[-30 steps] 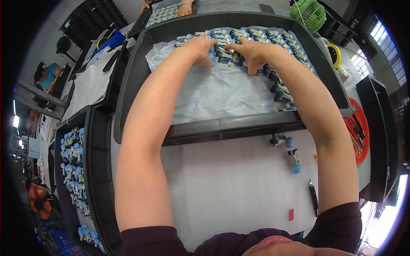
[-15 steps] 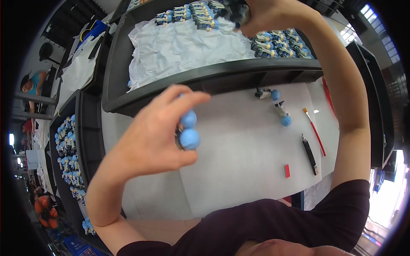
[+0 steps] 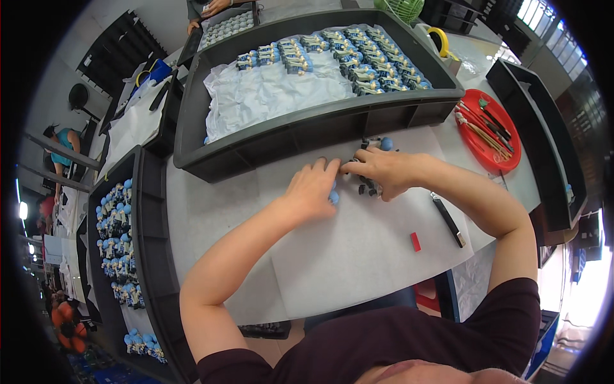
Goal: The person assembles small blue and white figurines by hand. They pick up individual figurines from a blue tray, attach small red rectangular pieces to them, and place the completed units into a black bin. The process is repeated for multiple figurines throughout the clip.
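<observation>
Several rows of blue-and-white figurines point(image 3: 368, 61) are already lying in the large black plastic tray point(image 3: 281, 142), upper centre; crumpled white paper point(image 3: 272, 99) is showing at its left. Centre frame, the left hand point(image 3: 311, 190) and right hand point(image 3: 385, 171) are curving fingers over blue-headed figurines point(image 3: 333, 197) remaining outside; pinching cannot be confirmed.

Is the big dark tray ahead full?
No, the tray is partly filled: figurines lie along its far and right sides; white paper shows bare at left.

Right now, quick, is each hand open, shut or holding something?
Left hand: curled over small figurines with round blue heads; firm grip can't be told.
Right hand: curled over small dark figurine parts; grip hidden, can't tell.
</observation>
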A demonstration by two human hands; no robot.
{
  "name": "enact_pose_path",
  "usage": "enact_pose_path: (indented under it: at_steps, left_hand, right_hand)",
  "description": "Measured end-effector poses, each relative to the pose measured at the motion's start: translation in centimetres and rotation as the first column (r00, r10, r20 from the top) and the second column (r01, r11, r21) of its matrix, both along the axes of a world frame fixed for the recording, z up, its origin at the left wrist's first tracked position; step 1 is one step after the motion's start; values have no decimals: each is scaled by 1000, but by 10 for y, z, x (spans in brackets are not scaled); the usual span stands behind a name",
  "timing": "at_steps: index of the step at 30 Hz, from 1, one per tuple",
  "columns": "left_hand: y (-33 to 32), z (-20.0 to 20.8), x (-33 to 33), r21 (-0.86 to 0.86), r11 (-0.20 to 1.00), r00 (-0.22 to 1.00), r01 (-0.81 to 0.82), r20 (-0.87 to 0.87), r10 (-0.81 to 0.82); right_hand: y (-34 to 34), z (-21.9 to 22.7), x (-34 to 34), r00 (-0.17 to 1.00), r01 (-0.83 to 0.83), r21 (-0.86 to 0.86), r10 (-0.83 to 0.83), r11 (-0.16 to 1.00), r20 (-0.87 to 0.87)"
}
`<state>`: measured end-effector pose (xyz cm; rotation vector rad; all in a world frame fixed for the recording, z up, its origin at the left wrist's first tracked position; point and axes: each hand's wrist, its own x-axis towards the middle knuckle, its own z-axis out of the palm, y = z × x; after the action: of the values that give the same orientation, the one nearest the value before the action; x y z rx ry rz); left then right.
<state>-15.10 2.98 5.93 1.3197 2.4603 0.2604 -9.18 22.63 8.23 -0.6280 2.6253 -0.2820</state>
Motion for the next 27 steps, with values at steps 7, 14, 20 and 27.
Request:
enact_pose_path:
  at_steps: [7, 14, 20, 27]
  left_hand:
    - [-8, 55, -2, 19, 983, 974, 181, -139, -177]
    - [59, 109, -91, 477, 872, 992, 110, -108, -66]
    - [134, 57, -158, -11, 998, 993, 64, -100, -65]
    - [197, 31, -164, -224, 973, 992, 57, -100, -81]
  right_hand:
    - [26, 62, -12, 975, -2, -420, -91, 908, -201]
    - [115, 69, -104, 840, 261, -193, -321, 946, -438]
    - [153, 44, -135, 896, 440, 62, -434, 896, -98]
    - [180, 20, -147, 949, 309, 80, -303, 948, -82]
